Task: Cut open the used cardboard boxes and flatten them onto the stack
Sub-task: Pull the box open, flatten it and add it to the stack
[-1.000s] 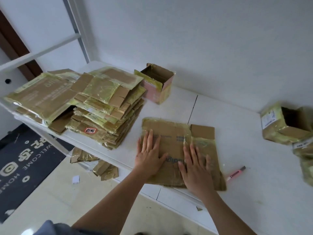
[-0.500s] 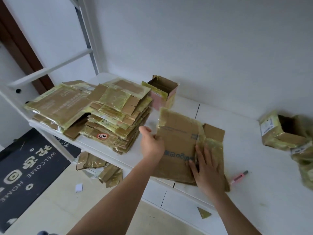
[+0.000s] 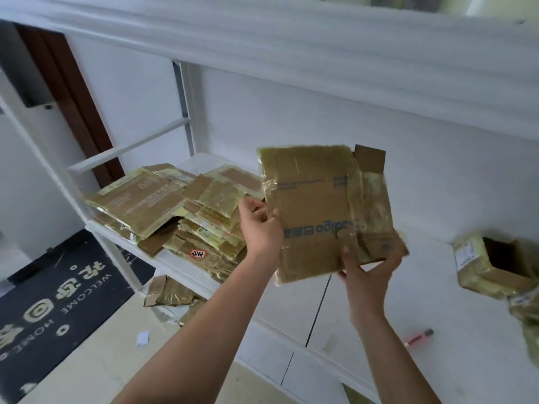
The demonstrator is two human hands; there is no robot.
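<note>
Cardboard everywhere in this shot. Both hands have the flattened box (image 3: 326, 211) up in the air above the white desk (image 3: 455, 290), tilted with its printed side toward the camera, blue lettering upside down and crinkly yellowish tape all over it. Left hand (image 3: 261, 225) grips the left edge, fingers (image 3: 253, 206) curled round the rim. Right hand (image 3: 366, 274) pinches the bottom right part, thumb on the front and the other fingers tucked behind the card, so they're mostly hidden.

Over to the left, on the same desk, sits the stack (image 3: 186, 211) of already flattened boxes, kind of fanned out and messy, with a small red and white sticker (image 3: 197, 253) on one near the front. The held box is just right of it, not touching.

On the right edge there's an open box (image 3: 493, 263) still in shape, lying on its side. A pink cutter (image 3: 420, 336) lies on the desk near the right forearm. Some cardboard scraps (image 3: 169, 293) are on the floor by a dark doormat (image 3: 49, 304).
</note>
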